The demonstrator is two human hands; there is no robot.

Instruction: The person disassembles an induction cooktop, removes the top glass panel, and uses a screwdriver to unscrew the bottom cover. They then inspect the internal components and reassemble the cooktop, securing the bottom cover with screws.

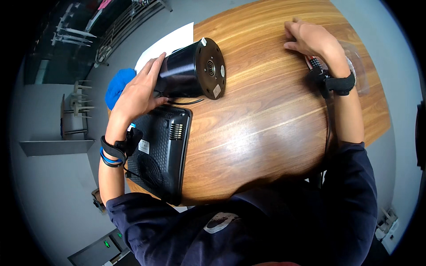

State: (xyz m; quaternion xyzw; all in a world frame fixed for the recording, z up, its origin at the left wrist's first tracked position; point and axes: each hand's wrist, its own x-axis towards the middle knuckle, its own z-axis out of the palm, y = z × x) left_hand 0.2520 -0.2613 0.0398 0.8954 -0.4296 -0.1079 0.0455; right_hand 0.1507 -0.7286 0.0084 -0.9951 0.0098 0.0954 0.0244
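Note:
My left hand [136, 94] is closed around the left end of a black cylinder [179, 71], fingers along its upper side and thumb below. The cylinder lies on its side, its flat base facing right with a ringed connector in the middle, like an electric kettle's. A black cord [188, 103] lies beneath it. Under my left wrist rests a flat black appliance [166, 150], underside up, with vents and a round grille, like an induction cooktop. At the far right my right hand [313, 39] hovers with loosely bent fingers, thumb apart, nothing visible between them.
A blue cloth-like bundle [119, 86] and a white sheet [177, 37] sit beyond my left hand. Near my right wrist lie a small object with a keypad [315, 63] and a clear plastic container [360, 71]. The wooden table [257, 128] has a curved edge.

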